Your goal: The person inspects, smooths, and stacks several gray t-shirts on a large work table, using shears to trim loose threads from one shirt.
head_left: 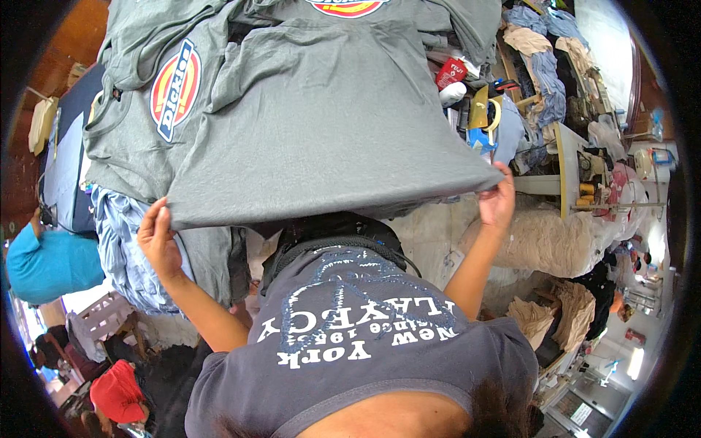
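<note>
A grey T-shirt [328,124] is stretched out in front of me, its near edge pulled taut between my two hands. My left hand [158,237] pinches the left corner of that edge between thumb and fingers. At the other corner, my right hand [498,201] grips the cloth the same way. Beneath and beyond it lie more grey T-shirts; one at the left shows a printed oval emblem [175,89] in red, yellow and white. The surface under the shirts is hidden.
Right of the shirts are a red packet [451,73], a tape roll [493,115] and other small items. Light blue garments [131,233] hang at the left, near a person in a teal top [55,264]. A large beige bundle [548,237] lies at the right.
</note>
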A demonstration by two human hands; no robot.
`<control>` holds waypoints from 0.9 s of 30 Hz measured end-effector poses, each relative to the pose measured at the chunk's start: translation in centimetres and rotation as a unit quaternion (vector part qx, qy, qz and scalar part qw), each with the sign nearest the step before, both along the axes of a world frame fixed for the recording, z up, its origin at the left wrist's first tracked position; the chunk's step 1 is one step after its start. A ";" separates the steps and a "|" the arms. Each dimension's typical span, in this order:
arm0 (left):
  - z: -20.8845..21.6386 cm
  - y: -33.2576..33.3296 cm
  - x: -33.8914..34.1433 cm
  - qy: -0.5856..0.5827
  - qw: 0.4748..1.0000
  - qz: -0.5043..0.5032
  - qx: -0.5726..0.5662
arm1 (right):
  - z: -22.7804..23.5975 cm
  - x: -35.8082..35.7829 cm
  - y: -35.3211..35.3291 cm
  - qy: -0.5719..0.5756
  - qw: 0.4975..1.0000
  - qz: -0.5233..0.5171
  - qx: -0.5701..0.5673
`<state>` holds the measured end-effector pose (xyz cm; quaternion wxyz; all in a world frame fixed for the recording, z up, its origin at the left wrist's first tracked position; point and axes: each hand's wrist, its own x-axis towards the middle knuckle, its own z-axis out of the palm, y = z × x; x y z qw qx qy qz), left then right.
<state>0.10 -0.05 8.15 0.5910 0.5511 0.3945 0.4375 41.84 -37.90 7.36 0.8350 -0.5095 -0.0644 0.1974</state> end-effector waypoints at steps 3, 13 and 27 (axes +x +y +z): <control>4.7 -0.9 -0.7 -0.131 0.986 -0.073 0.076 | 2.7 0.3 -1.1 -0.025 0.995 -0.042 0.084; 7.5 2.6 -1.9 0.188 0.917 -0.073 0.344 | 7.0 2.7 -3.5 -0.301 0.916 0.068 -0.257; -1.6 13.9 11.0 0.053 0.952 -0.169 -0.249 | -3.7 12.5 11.1 0.157 0.933 0.286 -0.151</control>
